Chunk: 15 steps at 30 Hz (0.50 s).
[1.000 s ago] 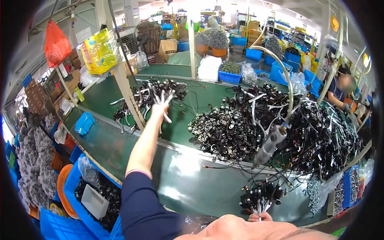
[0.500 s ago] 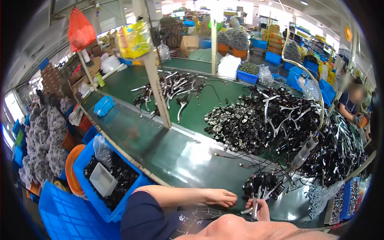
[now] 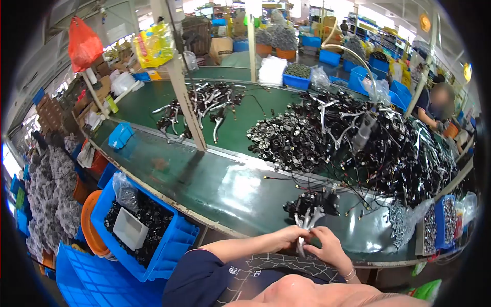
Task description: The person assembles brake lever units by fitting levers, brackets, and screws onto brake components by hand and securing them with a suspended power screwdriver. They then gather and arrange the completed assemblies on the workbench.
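A bundle of silver brake levers [image 3: 308, 219] with black housings stands at the near edge of the bench, its lever blades pointing toward me. My left hand [image 3: 290, 236] is closed around the blades from the left. From the right, my right hand [image 3: 328, 246] grips the lower ends with curled fingers and thumb. The black housings [image 3: 319, 201] rest just beyond my hands, with cables trailing from them. How many levers each hand grips is hidden by the fingers.
A power screwdriver [image 3: 364, 130] hangs over a big pile of black levers and cables [image 3: 394, 158]. Small clamp parts [image 3: 286, 140] are heaped beside it. Bolts [image 3: 397, 222] lie at right near a blue bin [image 3: 448, 220]. A blue crate [image 3: 181, 233] stands left. A co-worker [image 3: 434, 107] sits far right.
My left hand has moved right and taken hold of the levers beside my right hand. The hanging screwdriver has swung up and away from the bundle. The camera view has shifted.
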{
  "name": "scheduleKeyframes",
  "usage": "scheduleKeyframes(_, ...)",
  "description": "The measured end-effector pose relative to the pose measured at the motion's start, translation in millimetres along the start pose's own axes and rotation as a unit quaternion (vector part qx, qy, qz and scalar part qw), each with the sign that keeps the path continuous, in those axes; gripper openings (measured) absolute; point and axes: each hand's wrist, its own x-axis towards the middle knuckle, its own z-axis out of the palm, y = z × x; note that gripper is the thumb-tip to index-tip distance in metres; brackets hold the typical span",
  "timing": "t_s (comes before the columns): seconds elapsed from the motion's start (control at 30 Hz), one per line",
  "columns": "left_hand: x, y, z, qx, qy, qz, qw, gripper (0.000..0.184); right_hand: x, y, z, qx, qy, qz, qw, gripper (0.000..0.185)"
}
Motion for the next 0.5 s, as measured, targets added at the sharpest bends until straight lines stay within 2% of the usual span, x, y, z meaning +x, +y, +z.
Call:
scheduleKeyframes(0.03,-3,3,-5,0.028,0.024,0.018,0.999,0.006,1,-5,-7,0.039,-0.006,-0.011,0.999,0.043)
scheduleKeyframes(0.07,-6,6,-17,0.081,0.024,0.036,0.996,0.010,-1,-3,-10,0.038,0.019,0.007,0.999,0.042)
scheduleKeyframes(0.13,-27,13,-38,0.105,0.029,0.049,0.993,0.012,-3,9,-15,0.038,0.075,0.037,0.996,0.042)
scheduleKeyframes(0.2,-67,32,-39,0.158,0.041,0.077,0.984,0.016,-10,32,-9,0.065,0.130,0.102,0.984,0.036)
scheduleKeyframes(0.27,-77,55,-71,0.196,0.091,0.109,0.970,0.021,-17,58,-2,0.083,0.125,0.145,0.978,0.033)
scheduleKeyframes(0.33,-104,104,-73,0.228,0.100,0.184,0.951,0.024,-16,66,7,0.090,0.118,0.159,0.976,0.030)
scheduleKeyframes(0.37,-105,127,-92,0.222,0.072,0.247,0.940,0.028,-15,69,11,0.094,0.115,0.167,0.975,0.028)
scheduleKeyframes(0.4,-101,151,-95,0.226,0.178,0.294,0.912,0.031,-14,72,17,0.047,0.122,0.141,0.981,0.026)
scheduleKeyframes(0.43,-98,177,-92,0.174,0.245,0.349,0.888,0.021,-11,76,24,0.000,0.131,0.116,0.985,0.025)
scheduleKeyframes(0.5,-72,235,-128,0.150,0.254,0.436,0.850,0.015,0,74,28,-0.096,0.165,0.059,0.980,0.023)
